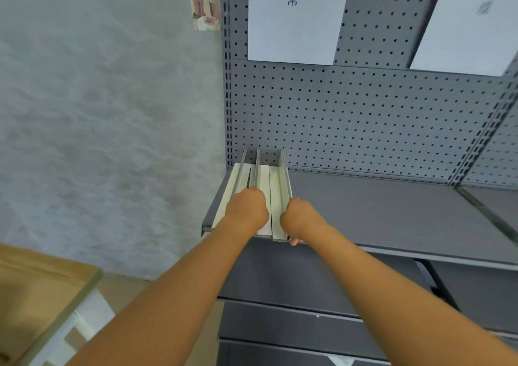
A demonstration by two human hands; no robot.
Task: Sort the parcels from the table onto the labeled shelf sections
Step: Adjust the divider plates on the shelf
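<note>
A: Fingers first. What are the two hands doing?

B: The left hand (248,208) is curled into a fist over the near end of the parcels (262,194), knuckles up; its fingertips are tucked under, so I cannot tell exactly which parcel it grips. The right hand (299,216) is curled too, clamped on the right outer edge of the rightmost parcel, with one fingertip (293,242) showing below the front edge of the shelf.

A: And the table?

B: A corner of the wooden table (42,287) shows at lower left, nearer than the shelf and well apart from the hands.

A: Where do the parcels sit, and which way do they run?

B: They rest on the far left end of the grey shelf (378,211), side by side and touching. Their long axis runs from the front edge back towards the pegboard (350,119), with the near ends at the hands.

A: How do they look?

B: Pale, off-white, long and flat, like thin cartons; several stand on edge with raised narrow sides.

A: Further back?

B: A white label sheet (297,18) with one printed character hangs on the pegboard above them, and a second sheet (471,23), blurred, to its right.
</note>
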